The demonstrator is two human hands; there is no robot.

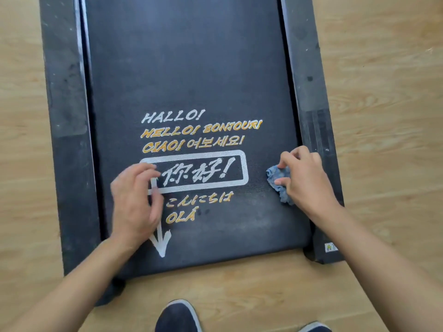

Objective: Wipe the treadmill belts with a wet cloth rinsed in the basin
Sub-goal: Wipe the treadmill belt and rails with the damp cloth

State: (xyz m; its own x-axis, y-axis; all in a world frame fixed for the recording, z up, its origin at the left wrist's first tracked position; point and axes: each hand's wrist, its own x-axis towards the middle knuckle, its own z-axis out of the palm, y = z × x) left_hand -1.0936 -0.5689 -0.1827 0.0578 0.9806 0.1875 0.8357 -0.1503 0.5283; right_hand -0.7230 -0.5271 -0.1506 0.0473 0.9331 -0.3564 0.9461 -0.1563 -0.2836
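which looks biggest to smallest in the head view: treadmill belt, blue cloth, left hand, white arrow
1. treadmill belt, by far the largest.
2. left hand.
3. blue cloth and white arrow: too close to rank, since the right hand covers part of the cloth and the left hand covers part of the arrow.
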